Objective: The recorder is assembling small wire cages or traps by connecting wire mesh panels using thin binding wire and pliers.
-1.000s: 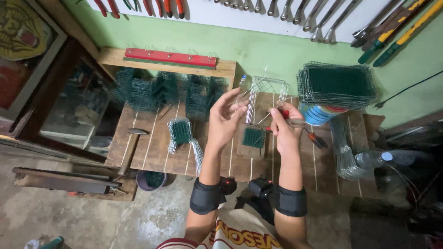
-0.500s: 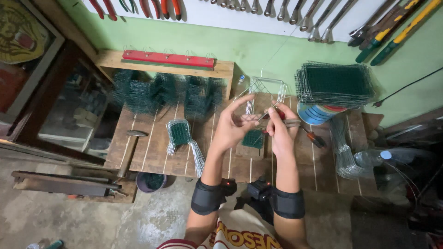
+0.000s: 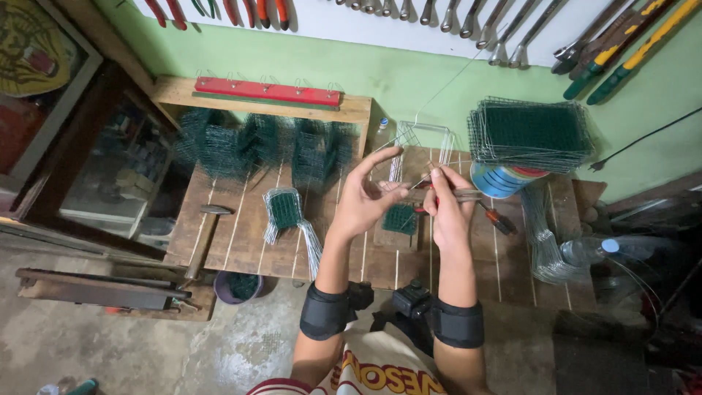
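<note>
Wire is the thing in hand here: in the head view, the only one given, a thin bare steel wire point(image 3: 418, 181) runs between the two hands at the centre of the frame, above the wooden workbench point(image 3: 241, 241). The left hand point(image 3: 365, 199) has its thumb and forefinger spread fairly wide, with the forefinger stretched toward the upper right, and the lower fingers seem to pinch the near end of the wire, though the contact itself is too small to tell for certain. The right hand point(image 3: 447, 205) is curled closed around red-handled pliers point(image 3: 468, 199), whose nose points left at the wire. Just below the hands lies a small green mesh square point(image 3: 401, 218), and just above them stands a bent wire frame point(image 3: 420, 139). To the left of centre sits a mesh piece with loose wire legs point(image 3: 287, 216), with a hammer point(image 3: 203, 232) farther left, and a stack of green mesh panels point(image 3: 530, 133) rests at the upper right on a coloured tin. By the look of it the wire is very light, springy and stiff enough to hold a bend (its cut ends are likely sharp). It would probably handle best pinched close to the bending point, with the pliers gripping right beside the fingers so that it cannot whip or twist.
</note>
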